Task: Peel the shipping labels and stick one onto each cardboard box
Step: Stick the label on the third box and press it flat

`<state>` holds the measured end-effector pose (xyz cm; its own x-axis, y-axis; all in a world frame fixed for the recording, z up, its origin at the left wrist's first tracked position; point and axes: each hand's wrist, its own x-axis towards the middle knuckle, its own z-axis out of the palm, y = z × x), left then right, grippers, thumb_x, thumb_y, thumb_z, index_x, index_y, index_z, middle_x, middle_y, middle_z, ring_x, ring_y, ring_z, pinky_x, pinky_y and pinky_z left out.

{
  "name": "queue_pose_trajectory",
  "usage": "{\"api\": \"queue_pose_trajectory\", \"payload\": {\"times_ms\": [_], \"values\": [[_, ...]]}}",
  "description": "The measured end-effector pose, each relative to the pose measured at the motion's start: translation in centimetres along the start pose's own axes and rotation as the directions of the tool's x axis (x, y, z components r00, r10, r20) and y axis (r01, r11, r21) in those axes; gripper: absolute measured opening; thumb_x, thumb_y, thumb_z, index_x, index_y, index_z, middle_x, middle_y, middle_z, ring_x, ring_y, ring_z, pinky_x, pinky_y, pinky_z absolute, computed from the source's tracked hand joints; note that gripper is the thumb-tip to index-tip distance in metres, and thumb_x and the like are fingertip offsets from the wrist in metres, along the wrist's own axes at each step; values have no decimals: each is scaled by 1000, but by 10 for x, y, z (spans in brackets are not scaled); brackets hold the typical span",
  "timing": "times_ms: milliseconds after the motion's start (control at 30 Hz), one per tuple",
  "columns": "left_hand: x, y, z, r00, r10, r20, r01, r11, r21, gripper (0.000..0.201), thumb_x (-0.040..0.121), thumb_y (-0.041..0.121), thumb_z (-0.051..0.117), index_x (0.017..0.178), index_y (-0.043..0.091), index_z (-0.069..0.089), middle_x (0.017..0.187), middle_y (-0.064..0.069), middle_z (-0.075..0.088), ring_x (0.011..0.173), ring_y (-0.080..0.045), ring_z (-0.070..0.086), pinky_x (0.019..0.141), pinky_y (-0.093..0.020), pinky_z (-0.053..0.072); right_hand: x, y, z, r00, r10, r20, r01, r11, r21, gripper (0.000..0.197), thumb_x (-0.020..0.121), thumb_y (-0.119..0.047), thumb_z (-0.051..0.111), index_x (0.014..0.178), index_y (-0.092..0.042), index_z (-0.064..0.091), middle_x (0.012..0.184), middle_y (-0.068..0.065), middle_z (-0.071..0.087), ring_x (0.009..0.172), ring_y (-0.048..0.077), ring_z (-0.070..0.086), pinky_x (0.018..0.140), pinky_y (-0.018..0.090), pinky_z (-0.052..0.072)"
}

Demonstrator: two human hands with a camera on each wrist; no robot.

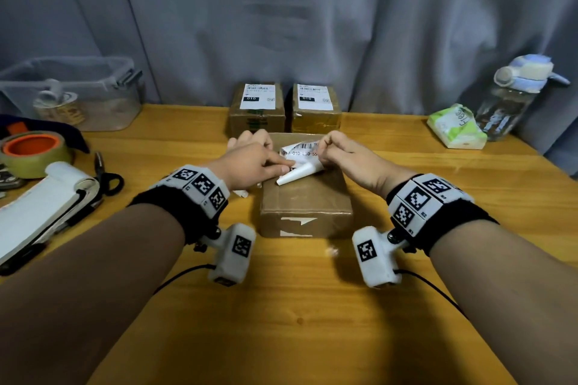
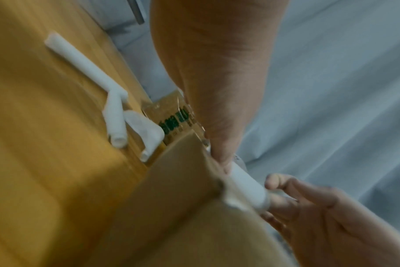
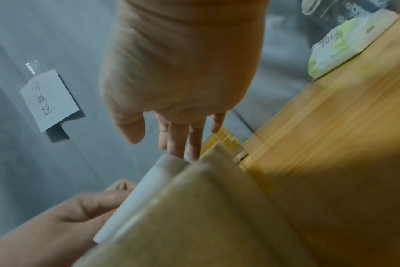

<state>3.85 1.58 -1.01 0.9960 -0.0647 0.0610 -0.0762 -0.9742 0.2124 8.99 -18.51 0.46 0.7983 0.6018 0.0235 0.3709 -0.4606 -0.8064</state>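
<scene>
Head view: left hand (image 1: 247, 161) and right hand (image 1: 347, 159) each keep a pinching grip on the curling shipping label (image 1: 299, 151) atop the cardboard box (image 1: 305, 200).

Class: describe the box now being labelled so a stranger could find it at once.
On the wooden table stand three cardboard boxes. The back pair sits side by side by the curtain, labels flat on top. The nearest box lies alone before them, its half-peeled label held by the left hand and right hand.
</scene>
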Motion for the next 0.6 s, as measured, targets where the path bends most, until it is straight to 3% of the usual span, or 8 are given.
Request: {"api": "queue_pose_trajectory", "payload": {"times_ms": [67,167,267,400,533,600], "values": [[0,-2,-2,1000,6,-9,-6,1000,16,33,87,54,49,118,47,58,100,6,37,100,-18,34,83,-32,24,-3,7,-3,1000,11,-11,-10,997,82,10,92,-15,48,88,-22,54,90,0,59,91,14,54,87,31,45],[5,10,1,997,32,-63,-29,999,46,33,86,53,52,115,42,63,98,6,34,96,-17,31,84,-33,26,-3,11,-1,1000,15,-24,-12,993,121,10,93,-15,47,94,-19,57,91,2,61,92,16,57,85,28,46],[10,21,7,996,29,-80,-23,997,74,34,86,53,53,117,42,60,99,4,30,94,-16,29,85,-33,26,-2,12,0,999,25,-40,-18,986,167,13,96,-17,45,99,-16,58,84,3,62,85,16,58,75,23,46],[6,19,6,999,9,32,-11,996,84,50,81,66,47,128,47,49,102,3,29,98,-16,29,87,-33,27,-2,10,4,997,36,-62,-23,981,191,21,98,-14,38,103,-10,58,77,10,67,74,16,60,64,16,49],[1,15,7,996,-5,84,-2,997,77,62,75,75,44,132,52,41,105,5,29,102,-16,31,95,-36,30,14,15,11,991,-72,-112,42,967,-252,12,91,-22,57,90,-19,68,76,-1,67,77,18,61,79,38,53],[0,15,7,996,-14,93,7,997,82,63,72,77,44,131,54,39,106,4,30,103,-18,32,97,-37,30,20,17,14,993,-62,-97,24,938,-346,6,86,-28,65,83,-26,69,71,-7,63,70,12,57,73,36,49]]}}
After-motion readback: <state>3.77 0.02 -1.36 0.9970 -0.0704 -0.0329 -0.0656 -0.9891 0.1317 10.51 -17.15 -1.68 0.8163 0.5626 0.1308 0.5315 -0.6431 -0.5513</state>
